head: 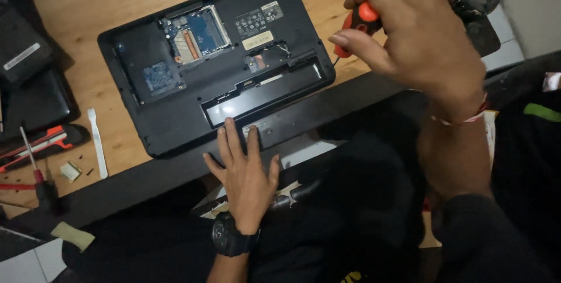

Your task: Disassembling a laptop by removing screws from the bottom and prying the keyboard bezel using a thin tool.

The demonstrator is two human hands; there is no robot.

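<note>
Laptop [216, 67] centre frame, upside down on wooden table [93, 2]; bottom covers already off, boards exposed. Right hand [421, 43] grips orange screwdriver [361, 23], tip at laptop's right corner. Left hand [245, 172] flat, fingers spread, steadying near edge. Casing not yet apart.

Upturned black laptop [175, 108], covers off; orange-handled screwdriver [357, 26]
</note>
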